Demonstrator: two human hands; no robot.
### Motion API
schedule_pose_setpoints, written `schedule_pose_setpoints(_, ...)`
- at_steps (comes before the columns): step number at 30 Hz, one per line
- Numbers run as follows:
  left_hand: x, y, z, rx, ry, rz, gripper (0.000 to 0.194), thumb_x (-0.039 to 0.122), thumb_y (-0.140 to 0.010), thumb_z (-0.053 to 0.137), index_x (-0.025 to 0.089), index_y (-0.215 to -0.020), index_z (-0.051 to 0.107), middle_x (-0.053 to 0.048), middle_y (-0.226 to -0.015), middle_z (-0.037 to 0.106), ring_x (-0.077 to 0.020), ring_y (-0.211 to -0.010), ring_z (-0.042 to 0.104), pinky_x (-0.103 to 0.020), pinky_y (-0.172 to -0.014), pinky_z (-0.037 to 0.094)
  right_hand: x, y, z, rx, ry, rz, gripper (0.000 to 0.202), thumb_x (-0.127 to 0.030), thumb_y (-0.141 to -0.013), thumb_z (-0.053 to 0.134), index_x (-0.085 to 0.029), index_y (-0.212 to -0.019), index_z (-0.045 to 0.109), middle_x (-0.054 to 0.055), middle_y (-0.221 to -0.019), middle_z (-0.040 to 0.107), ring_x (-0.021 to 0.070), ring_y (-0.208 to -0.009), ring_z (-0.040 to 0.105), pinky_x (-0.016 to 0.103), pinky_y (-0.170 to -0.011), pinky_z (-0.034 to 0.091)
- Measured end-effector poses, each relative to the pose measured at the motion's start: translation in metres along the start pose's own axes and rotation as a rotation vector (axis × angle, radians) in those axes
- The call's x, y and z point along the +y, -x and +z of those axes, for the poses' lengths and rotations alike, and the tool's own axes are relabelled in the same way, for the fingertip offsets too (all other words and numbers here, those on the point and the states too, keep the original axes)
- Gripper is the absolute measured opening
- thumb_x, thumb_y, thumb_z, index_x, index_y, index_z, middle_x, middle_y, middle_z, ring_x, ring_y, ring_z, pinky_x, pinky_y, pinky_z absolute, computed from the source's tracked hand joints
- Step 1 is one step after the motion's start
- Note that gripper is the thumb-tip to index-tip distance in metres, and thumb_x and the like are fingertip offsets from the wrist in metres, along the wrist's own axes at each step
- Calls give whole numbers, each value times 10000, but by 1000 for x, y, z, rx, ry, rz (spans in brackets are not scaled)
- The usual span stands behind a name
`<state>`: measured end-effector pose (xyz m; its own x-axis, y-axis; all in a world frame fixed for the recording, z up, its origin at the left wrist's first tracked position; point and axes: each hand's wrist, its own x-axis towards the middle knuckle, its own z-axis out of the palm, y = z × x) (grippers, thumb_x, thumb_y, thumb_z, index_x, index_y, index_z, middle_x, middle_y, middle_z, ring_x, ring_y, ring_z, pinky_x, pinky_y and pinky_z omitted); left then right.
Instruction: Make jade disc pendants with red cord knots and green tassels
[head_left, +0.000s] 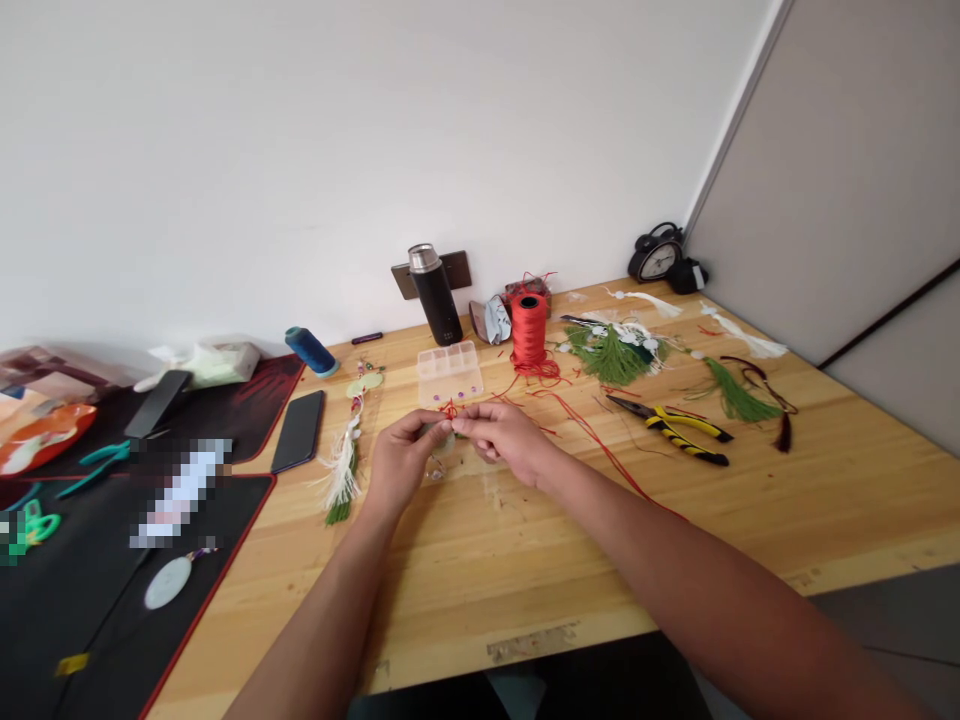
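My left hand and my right hand meet above the middle of the wooden table, fingertips almost touching. Both are closed in a pinch on thin red cord, whose strands stick up just beyond the fingers. Something small and pale hangs below the fingertips, partly hidden by the left thumb. Right behind the hands lies a clear compartment box with a few purple beads near its front edge. A spool of red cord stands behind my right hand, with loose loops at its base.
Yellow-and-black pliers lie to the right, near green tassels. A black flask stands by the wall. To the left are a phone, a blue thread spool, a white-green tassel and a black mat.
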<state>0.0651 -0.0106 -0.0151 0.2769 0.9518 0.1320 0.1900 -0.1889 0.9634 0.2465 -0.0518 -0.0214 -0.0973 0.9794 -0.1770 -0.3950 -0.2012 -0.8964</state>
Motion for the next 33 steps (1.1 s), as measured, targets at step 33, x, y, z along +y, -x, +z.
schedule_pose_setpoints(33,8,-5,-7,-4,217,-238,375,501,-697,943,177,-814,795,-24,-702,742,-126,-561,554,-250,-547,390,-6,-1,-1,78,60,-107,309,-421,-871,743,-161,-1031,792,-59,-565,512,93,-489,372,251,-483,220)
